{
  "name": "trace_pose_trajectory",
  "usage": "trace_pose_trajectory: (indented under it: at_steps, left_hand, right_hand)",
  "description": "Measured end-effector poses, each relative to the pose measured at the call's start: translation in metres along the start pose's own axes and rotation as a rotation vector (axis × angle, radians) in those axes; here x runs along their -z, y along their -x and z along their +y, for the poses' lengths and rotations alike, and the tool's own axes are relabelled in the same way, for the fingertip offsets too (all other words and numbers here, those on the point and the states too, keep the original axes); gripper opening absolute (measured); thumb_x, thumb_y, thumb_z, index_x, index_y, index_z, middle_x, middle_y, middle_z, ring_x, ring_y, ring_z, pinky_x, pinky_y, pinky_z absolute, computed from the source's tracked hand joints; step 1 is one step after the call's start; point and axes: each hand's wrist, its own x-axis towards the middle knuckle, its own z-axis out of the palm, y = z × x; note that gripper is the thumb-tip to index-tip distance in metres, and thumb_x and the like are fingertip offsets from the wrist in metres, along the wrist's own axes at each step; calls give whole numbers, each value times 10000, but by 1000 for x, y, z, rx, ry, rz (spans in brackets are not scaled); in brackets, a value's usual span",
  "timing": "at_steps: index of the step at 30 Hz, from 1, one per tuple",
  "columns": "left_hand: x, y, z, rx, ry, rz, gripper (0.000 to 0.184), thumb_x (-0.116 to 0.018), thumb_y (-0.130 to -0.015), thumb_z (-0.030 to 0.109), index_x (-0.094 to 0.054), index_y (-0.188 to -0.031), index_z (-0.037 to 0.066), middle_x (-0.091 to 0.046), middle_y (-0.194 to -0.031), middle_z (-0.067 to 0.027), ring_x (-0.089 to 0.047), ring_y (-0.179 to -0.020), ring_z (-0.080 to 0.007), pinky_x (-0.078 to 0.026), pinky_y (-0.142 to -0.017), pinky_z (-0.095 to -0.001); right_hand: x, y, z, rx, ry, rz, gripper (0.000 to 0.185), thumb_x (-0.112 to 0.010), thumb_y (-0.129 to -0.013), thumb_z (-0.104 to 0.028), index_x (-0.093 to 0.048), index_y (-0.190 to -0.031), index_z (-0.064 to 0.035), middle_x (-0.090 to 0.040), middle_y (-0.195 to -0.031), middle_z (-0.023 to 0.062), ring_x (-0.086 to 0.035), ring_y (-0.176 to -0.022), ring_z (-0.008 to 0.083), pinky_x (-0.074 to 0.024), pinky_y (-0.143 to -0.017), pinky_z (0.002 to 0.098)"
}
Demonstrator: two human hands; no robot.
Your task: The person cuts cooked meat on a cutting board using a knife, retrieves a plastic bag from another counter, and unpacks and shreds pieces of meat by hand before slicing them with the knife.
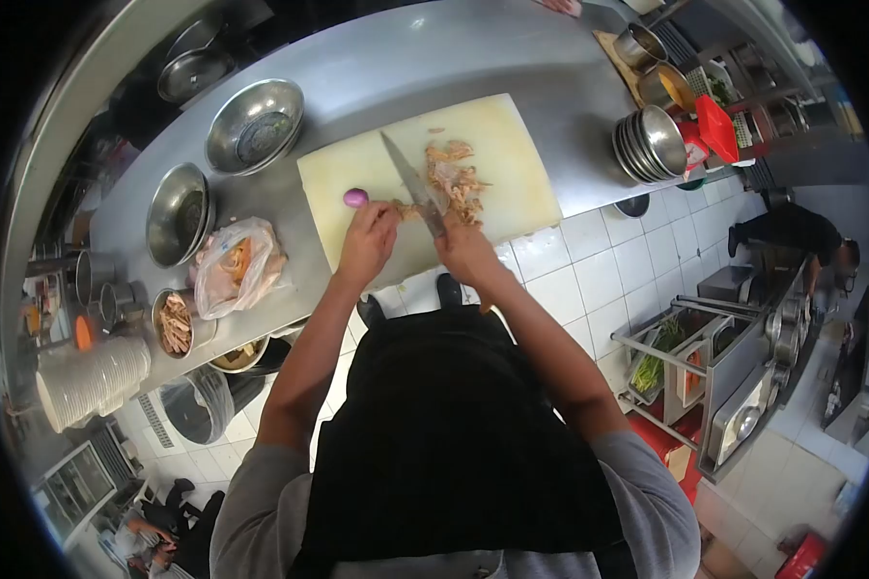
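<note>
On the white cutting board (pixel 517 154), my right hand (pixel 468 255) grips the handle of a large kitchen knife (pixel 406 172). Its broad blade points away and to the left. My left hand (pixel 368 239) has its fingers bent together on a small brownish piece of meat (pixel 407 211), left of the blade. Right of the knife lies a loose pile of chopped meat (pixel 457 176), light brown and looking cooked. A purple onion (pixel 355 198) sits just above my left hand, apart from the blade.
Steel bowls (pixel 254 125) and a plastic bag of raw-looking meat (pixel 239 270) stand to the left. Near the bag, a steel pot (pixel 203 323) contains meat strips. Stacked bowls (pixel 661 140) are at the right. Another person (pixel 792 232) stands farther right.
</note>
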Motion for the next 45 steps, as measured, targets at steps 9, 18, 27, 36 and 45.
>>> trace_pose_trajectory:
  at_steps: [9,18,27,36,45]
  left_hand:
    - [-13,0,-1,62,158,-4,237,-583,-794,-95,-629,-1019,-36,-547,-1066,-138,-561,-966,-296,-481,-822,-365]
    - [-23,-8,2,84,266,9,206,-607,-784,-49,-650,-979,2,-548,-975,-127,-547,-953,-302,-461,-850,-382]
    - [-27,-12,-5,39,182,16,188,-586,-776,-42,-649,-939,29,-547,-945,-110,-525,-929,-301,-445,-826,-386]
    - [-27,-14,-6,48,195,17,129,-592,-766,-42,-625,-882,3,-556,-909,-119,-521,-912,-319,-441,-821,-397]
    - [-13,-7,-5,355,397,131,101,-566,-837,-44,-631,-906,-8,-597,-927,-134,-576,-904,-326,-476,-779,-367]
  right_hand:
    - [5,-9,32,-47,135,-35,338,-504,-872,-201,-479,-1096,51,-632,-768,277,-618,-745,465,-493,-719,559]
    - [31,-36,-28,-32,358,-160,376,-498,-879,-187,-457,-1135,85,-640,-858,290,-645,-805,446,-519,-746,522]
    - [-18,-49,-7,-112,210,-83,385,-501,-886,-194,-431,-1143,84,-633,-807,309,-633,-806,481,-503,-742,560]
    - [-34,-41,-4,-40,270,-19,397,-501,-904,-213,-447,-1164,82,-629,-895,316,-619,-860,475,-489,-774,552]
    - [-19,-50,-6,286,585,-144,387,-470,-882,-181,-468,-1149,99,-627,-950,320,-647,-884,436,-519,-763,516]
